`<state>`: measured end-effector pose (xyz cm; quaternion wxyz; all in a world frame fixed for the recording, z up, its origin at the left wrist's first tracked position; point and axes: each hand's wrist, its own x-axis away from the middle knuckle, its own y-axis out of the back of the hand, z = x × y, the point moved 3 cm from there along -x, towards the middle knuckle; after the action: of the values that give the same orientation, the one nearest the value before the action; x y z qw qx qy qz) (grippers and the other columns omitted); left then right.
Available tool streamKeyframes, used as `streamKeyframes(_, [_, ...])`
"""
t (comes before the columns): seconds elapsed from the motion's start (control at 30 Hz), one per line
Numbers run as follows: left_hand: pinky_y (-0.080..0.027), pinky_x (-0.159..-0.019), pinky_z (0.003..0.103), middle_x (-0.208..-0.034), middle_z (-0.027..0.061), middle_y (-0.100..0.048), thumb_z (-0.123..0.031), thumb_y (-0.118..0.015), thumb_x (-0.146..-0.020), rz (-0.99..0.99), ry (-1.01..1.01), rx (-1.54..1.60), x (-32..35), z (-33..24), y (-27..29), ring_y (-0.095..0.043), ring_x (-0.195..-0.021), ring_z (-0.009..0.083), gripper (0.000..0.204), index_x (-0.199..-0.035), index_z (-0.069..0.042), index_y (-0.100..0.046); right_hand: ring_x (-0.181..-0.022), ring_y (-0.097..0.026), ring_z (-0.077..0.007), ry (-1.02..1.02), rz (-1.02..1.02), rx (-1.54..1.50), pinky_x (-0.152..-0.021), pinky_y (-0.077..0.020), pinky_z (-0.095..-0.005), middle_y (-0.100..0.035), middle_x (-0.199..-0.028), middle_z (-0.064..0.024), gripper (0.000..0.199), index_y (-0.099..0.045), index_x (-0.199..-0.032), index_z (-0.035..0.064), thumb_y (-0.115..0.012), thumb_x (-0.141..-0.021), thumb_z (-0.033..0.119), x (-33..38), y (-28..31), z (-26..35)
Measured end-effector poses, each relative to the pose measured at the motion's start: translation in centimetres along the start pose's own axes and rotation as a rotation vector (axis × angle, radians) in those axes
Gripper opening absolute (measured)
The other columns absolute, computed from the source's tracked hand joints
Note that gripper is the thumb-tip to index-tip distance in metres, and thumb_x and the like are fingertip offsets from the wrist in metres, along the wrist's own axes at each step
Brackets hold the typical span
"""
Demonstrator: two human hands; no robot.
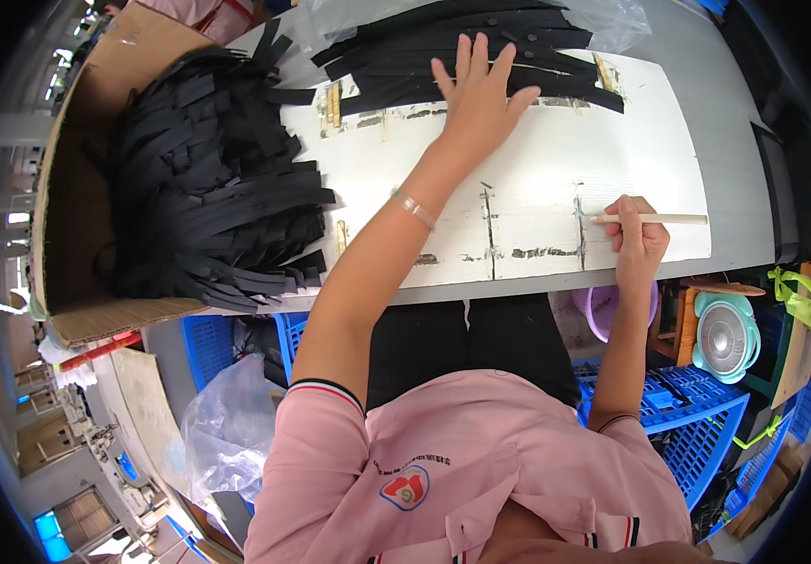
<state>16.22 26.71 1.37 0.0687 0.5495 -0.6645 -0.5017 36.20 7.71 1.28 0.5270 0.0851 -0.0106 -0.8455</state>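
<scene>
The person wears a pink short-sleeved shirt (480,470) with a collar; each sleeve ends in a dark band edged with thin red and white stripes. A small round red emblem with a short line of dark print above it sits on the chest. Dark trousers (466,343) show below the shirt. A thin, pale bracelet (415,208) circles the left wrist.

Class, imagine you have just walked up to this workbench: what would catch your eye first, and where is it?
First, the big heap of black strips spilling from a cardboard box at the table's left. Next, the left hand spread flat on a row of black strips at the far edge of the white board. The right hand holds a thin wooden stick near the front edge.
</scene>
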Motion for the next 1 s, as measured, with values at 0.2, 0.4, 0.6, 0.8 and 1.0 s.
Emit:
streamKeyframes(0.2, [0.0, -0.12, 0.07, -0.156, 0.0206, -0.043, 0.0, -0.062, -0.081, 0.141, 0.022, -0.279, 11.6, -0.7, 11.0, -0.019, -0.156, 0.0399, 0.056, -0.137, -0.006, -0.061, -0.055, -0.045, -0.0019, -0.011, -0.013, -0.03, -0.049, -0.0325, -0.0186, -0.061, -0.067, -0.0004, 0.027, -0.073, -0.086, -0.0003, -0.064, -0.103, 0.019, -0.1, -0.1, -0.1])
streamKeyframes(0.4, [-0.01, -0.123, 0.063, -0.144, 0.0143, -0.058, -0.001, -0.065, -0.085, 0.017, 0.212, -0.687, 16.7, 3.5, 18.2, -0.035, -0.151, 0.0366, 0.028, -0.111, -0.007, -0.072, -0.056, -0.042, -0.0008, 0.001, -0.014, -0.012, -0.049, -0.0296, -0.0191, -0.058, -0.066, 0.0025, 0.025, -0.074, -0.088, 0.0008, -0.065, -0.103, 0.019, 0.1, -0.1, -0.1])
streamKeyframes(0.6, [-0.016, -0.124, 0.059, -0.131, 0.0087, -0.068, -0.012, -0.07, -0.092, -0.054, 0.147, -0.41, 14.9, 0.8, 14.5, -0.052, -0.139, 0.0309, 0.008, -0.099, -0.009, -0.073, -0.056, -0.042, -0.0007, 0.017, 0.018, -0.064, -0.05, -0.0299, -0.0192, -0.058, -0.067, 0.0024, 0.023, -0.075, -0.09, 0.0013, -0.064, -0.103, 0.018, -0.2, -0.4, -0.2])
streamKeyframes(0.8, [-0.031, -0.12, 0.054, -0.135, 0.0216, -0.064, -0.012, -0.066, -0.097, 0.091, 0.065, 0.016, 14.6, -8.5, 4.8, -0.055, -0.135, 0.0386, 0.027, -0.122, -0.001, -0.07, -0.059, -0.046, -0.0023, 0.052, -0.034, -0.011, -0.054, -0.0377, -0.0195, -0.063, -0.07, 0.001, 0.022, -0.074, -0.116, 0.0041, -0.063, -0.104, 0.018, 0.6, -0.8, 1.7])
streamKeyframes(1.0, [-0.022, -0.123, 0.057, -0.15, 0.0333, -0.046, -0.004, -0.058, -0.097, 0.151, -0.008, 0.069, 14.8, -12.0, 1.4, -0.036, -0.147, 0.0472, 0.049, -0.143, 0.012, -0.047, -0.098, -0.071, -0.0242, 0.54, -0.003, 0.595, -0.086, -0.0535, -0.0354, -0.076, -0.109, -0.0088, 0.038, -0.067, -0.128, 0.0089, -0.073, -0.09, 0.009, 5.3, -3.4, 2.0])
